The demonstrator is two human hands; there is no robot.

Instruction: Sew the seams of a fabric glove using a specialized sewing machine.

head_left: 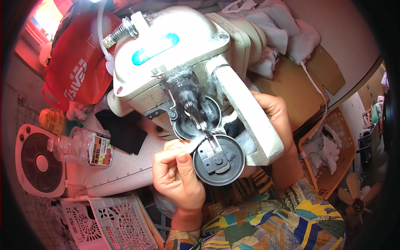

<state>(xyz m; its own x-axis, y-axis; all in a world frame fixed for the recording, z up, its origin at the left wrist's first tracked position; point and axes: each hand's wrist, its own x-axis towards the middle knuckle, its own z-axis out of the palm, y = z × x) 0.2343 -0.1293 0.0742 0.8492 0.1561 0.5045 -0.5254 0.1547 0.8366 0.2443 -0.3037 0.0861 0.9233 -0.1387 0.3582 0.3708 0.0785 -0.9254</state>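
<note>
Head view: you're at a cream sewing machine (179, 31); places below are relative to it.
Toothed discs: front disc (218, 160) at the machine's near end, back disc (188, 127) just behind it, under the machine's head.
White fabric: fluffy patch (246, 143) between the machine's front disc and its slanted arm; most of the piece hidden.
Left hand (181, 171): just left of the machine's front disc; your thumb and fingertips close together, can't tell what's between.
Right hand (273, 108): behind the machine's slanted arm, partly covered; can't tell your grip.
Fabric done: piece is up at the discs, so you look mid-job.
Fabric left: probably more of this edge; sewn length hidden.
Other stock: white pile (302, 35) behind the machine's right side, white pieces (328, 152) in an orange basket (348, 160) to its right; can't tell finished from waiting.
</note>
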